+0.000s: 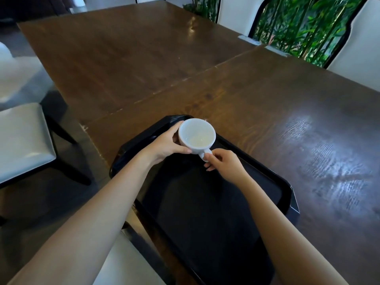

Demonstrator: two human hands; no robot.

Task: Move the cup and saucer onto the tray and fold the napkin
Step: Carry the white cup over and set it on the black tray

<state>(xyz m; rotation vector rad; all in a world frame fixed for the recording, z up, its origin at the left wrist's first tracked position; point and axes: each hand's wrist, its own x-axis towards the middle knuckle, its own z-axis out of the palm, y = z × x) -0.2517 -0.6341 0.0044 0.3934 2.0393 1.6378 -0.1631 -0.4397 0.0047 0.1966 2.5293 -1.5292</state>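
Observation:
A white cup [197, 135], empty inside, is held over the far end of a black tray [267, 173] that lies on the dark wooden table [267, 95]. My left hand [164, 144] wraps the cup's left side. My right hand [225, 164] pinches the cup's handle, which points toward me. Whether the cup touches the tray floor I cannot tell. No saucer and no napkin show in view.
Grey-cushioned chairs [22, 136] with black legs stand at the left, and another seat [127, 262] sits just below my left arm. White panels and green bamboo plants [304, 27] line the far right edge of the table.

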